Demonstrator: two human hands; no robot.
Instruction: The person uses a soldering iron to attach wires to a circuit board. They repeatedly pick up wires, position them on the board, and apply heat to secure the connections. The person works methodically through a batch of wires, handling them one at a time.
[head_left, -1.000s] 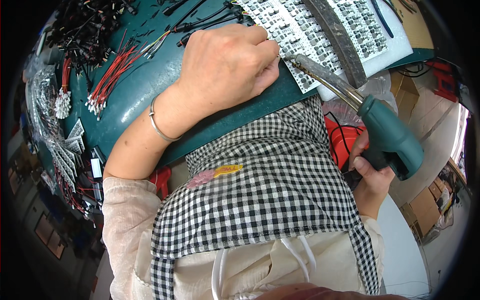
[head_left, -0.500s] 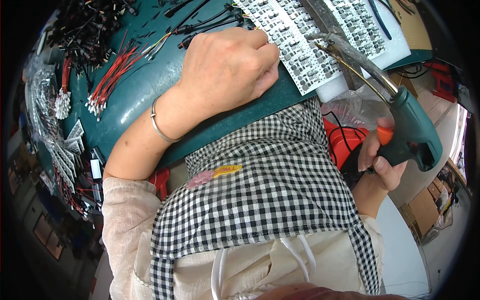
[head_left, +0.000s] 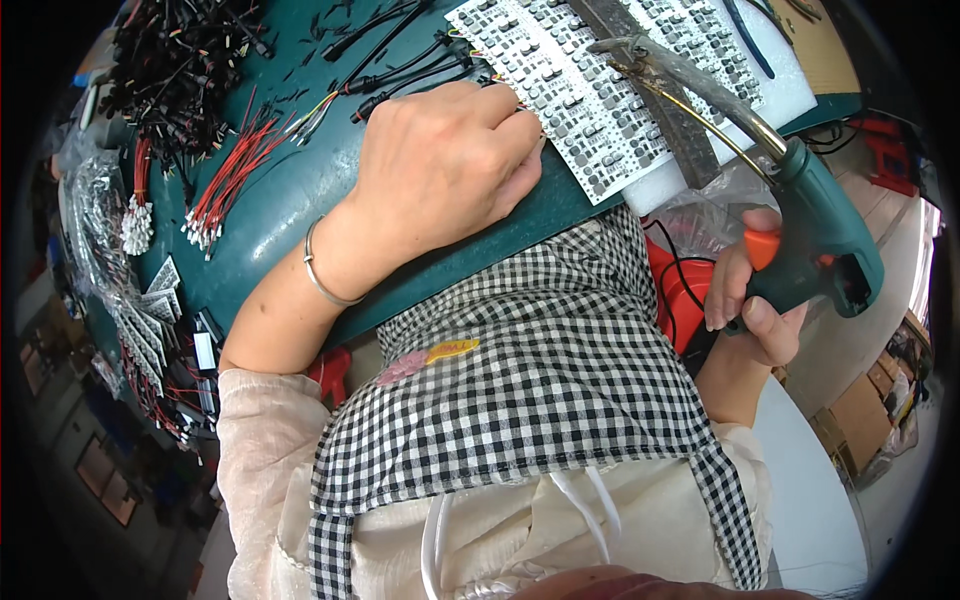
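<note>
My left hand (head_left: pixel 440 170) rests knuckles-up on the green mat (head_left: pixel 290 190), its fingertips at the near left edge of a white panel of small circuit boards (head_left: pixel 590 90). What the fingers pinch is hidden beneath them. My right hand (head_left: pixel 745 300) grips the handle of a teal soldering gun (head_left: pixel 815 240) with an orange trigger. The gun's long metal tip (head_left: pixel 640 55) reaches over the panel's middle. A thin wire runs along the barrel.
Red wire bundles (head_left: pixel 230 170) and black cables (head_left: pixel 400 60) lie on the mat to the left. Small stacked boards (head_left: pixel 150 310) sit at the far left edge. A white foam block (head_left: pixel 700 160) carries the panel. A checkered apron (head_left: pixel 530 400) fills the lower view.
My right hand has lifted the soldering gun up and forward, so its tip now sits over the circuit board panel. My left hand has stayed in place.
</note>
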